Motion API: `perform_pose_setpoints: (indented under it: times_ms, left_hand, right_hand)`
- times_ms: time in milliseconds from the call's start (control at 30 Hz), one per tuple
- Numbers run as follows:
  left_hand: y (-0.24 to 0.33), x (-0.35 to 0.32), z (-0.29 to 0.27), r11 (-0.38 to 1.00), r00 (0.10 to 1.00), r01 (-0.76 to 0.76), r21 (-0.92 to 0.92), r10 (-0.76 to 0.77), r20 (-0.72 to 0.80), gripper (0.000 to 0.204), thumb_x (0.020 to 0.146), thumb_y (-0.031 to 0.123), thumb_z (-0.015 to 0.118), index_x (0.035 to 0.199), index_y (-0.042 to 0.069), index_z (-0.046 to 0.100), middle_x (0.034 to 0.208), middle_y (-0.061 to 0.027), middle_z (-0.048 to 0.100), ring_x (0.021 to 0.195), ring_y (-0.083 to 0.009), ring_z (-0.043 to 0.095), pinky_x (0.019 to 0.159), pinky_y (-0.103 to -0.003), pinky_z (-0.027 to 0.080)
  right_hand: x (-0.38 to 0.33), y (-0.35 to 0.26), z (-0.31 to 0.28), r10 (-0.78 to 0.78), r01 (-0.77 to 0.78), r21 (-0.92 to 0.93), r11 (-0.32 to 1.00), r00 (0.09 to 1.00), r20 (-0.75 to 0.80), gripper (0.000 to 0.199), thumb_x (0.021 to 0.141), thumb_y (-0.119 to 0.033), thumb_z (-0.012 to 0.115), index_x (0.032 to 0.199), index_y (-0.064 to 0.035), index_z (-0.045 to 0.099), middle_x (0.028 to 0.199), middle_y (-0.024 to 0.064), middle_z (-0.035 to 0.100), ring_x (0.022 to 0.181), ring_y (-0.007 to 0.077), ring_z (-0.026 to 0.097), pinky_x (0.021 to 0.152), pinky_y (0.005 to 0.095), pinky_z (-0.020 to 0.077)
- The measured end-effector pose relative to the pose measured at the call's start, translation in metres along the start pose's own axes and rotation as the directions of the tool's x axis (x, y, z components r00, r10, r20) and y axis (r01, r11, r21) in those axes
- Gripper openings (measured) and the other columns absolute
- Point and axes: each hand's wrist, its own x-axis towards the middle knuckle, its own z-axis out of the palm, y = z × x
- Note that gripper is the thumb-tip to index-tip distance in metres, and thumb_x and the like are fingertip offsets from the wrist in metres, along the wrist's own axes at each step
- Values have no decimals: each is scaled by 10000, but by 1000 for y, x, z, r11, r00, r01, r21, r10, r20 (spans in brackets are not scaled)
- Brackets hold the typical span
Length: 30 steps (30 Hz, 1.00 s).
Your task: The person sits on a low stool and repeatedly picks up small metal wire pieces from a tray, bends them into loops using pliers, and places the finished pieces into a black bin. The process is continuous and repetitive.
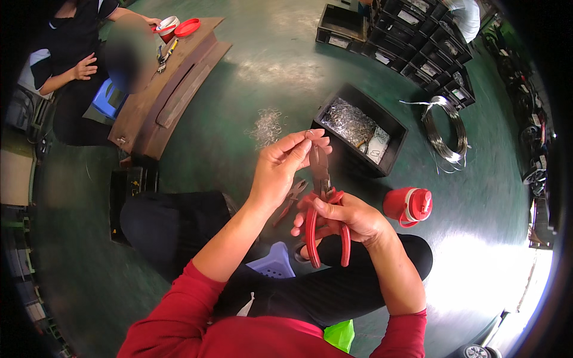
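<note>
My right hand (353,219) grips red-handled pliers (320,170), their jaws pointing away from me and their handles spread apart. Just beyond the jaw tips, my left hand (279,164) is closed in a pinch on a thin piece of bent wire (311,135), too small to make out fully. A second pair of pliers (293,194) with red handles lies lower, partly hidden by my hands. On the floor ahead is a loose pile of small wire pieces (267,126). A black crate (391,156) to its right holds many more and a white tag.
A wire coil (446,132) and a red jug (408,205) stand to the right. Stacked black crates (412,39) rise at the far right. A person (68,53) sits at the far left by a wooden bench (140,116) with tools and a red bucket (168,28).
</note>
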Motion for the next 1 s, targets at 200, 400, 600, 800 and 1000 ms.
perform_pose_setpoints:
  times_ms: [200,400,600,800,1000]
  left_hand:
    - [-2,-1,0,997,999,-13,-70,16,34,287,1028,126,459,1249,-8,584,1162,-155,660,1077,-343,652,950,-435,536]
    - [0,-1,-2,996,998,-40,76,36,55,333,1037,206,454,1277,10,578,1196,-147,647,1116,-288,638,941,-394,529]
    - [27,12,-34,968,985,171,181,-175,6,445,1027,361,463,1219,1,641,990,-109,687,877,-174,663,780,-310,535]
    - [27,2,-24,909,938,287,302,-331,104,287,1010,173,510,1195,16,663,774,-56,677,627,-92,613,611,-225,507]
    - [29,-8,-11,920,932,275,280,-326,157,304,1017,116,438,1241,13,616,651,-21,584,533,-65,502,511,-224,412]
  right_hand:
    - [-2,1,-1,-23,22,21,1000,999,42,514,943,-406,621,1224,7,503,1066,148,655,1018,278,659,754,424,588]
    - [-5,1,-1,-74,57,-138,989,990,-118,409,949,-365,631,1114,2,560,938,91,664,876,214,665,738,352,554]
    - [-3,1,1,-359,-221,-732,645,758,-545,374,883,-337,704,970,13,605,732,135,648,692,203,639,674,357,491]
    - [-1,1,6,-527,-254,-836,486,678,-512,274,896,-249,700,935,7,612,691,83,609,641,130,541,640,306,463]
    - [2,1,5,-567,-226,-843,489,652,-503,282,854,-225,741,883,21,609,681,88,594,638,125,519,642,312,461]
